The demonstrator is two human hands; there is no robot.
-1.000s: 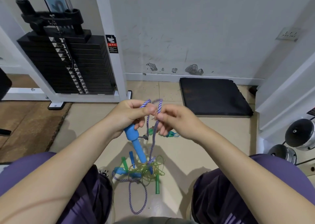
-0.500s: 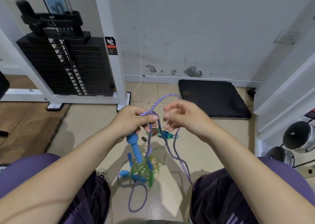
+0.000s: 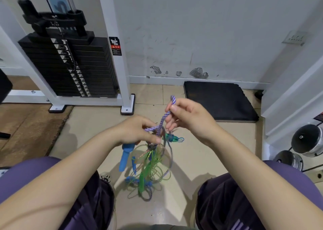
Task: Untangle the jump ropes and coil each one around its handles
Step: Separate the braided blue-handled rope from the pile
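My left hand [image 3: 135, 131] grips the top of a blue handle [image 3: 125, 157] and pinches the purple-and-white braided rope [image 3: 163, 119] where it crosses itself. My right hand [image 3: 187, 118] pinches the same rope higher up, holding a short length taut above the left hand. Below both hands a tangle hangs: thin green rope [image 3: 153, 166], a green handle [image 3: 142, 180], a second blue handle [image 3: 133, 180] and more purple rope. A small teal piece [image 3: 172, 138] dangles under my right hand.
A black weight stack [image 3: 73, 67] in a white frame stands at the back left, with its foot [image 3: 127, 107] close ahead. A black floor mat [image 3: 220, 100] lies at the back right. Chrome dumbbells [image 3: 307, 140] sit at the right. My knees flank the tangle.
My right hand has pulled the purple rope up and to the right, drawing its long loose loop in. The hanging tangle has lifted off the floor.
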